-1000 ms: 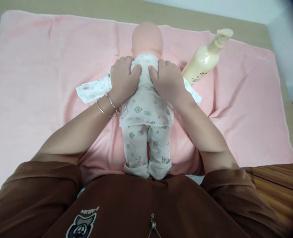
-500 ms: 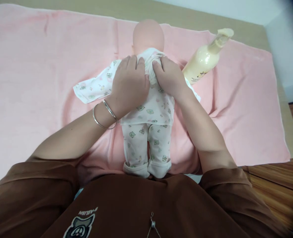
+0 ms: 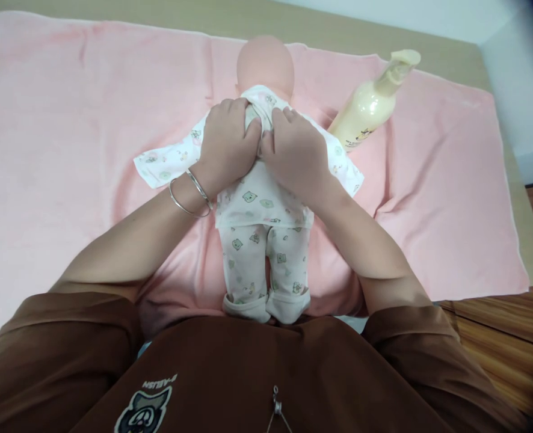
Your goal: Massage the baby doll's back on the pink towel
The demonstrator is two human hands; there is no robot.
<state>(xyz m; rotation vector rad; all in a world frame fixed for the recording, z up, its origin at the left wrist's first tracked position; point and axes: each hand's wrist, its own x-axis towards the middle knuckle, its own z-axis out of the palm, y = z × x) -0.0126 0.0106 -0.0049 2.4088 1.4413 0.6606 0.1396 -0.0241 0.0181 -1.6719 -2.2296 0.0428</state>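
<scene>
A bald baby doll point(image 3: 265, 63) lies stretched out, the smooth rounded side of its head upward and no face showing. It wears a white printed shirt point(image 3: 266, 204) and matching trousers point(image 3: 245, 264) with folded cuffs. My left hand point(image 3: 230, 141) rests on the left of the doll's upper body, its thumb apart from the bent fingers. On the right side, my right hand point(image 3: 296, 153) presses on the shirt, with its fingers bent and partly hidden. Both thumbs lie close together over the middle, where the cloth is wrinkled. Both sleeves spread outward, the right one partly behind my wrist.
Under the doll is a creased pink cloth point(image 3: 451, 198) on a light tabletop point(image 3: 456, 57). A cream-coloured pump bottle point(image 3: 368, 111) leans at the upper right, close to the doll's right sleeve. Wooden flooring point(image 3: 501, 331) shows past the table's edge at lower right.
My right hand has moved left and slightly down toward my left hand, which has shifted a little left. The shirt's folds have changed, and more of the right sleeve shows.
</scene>
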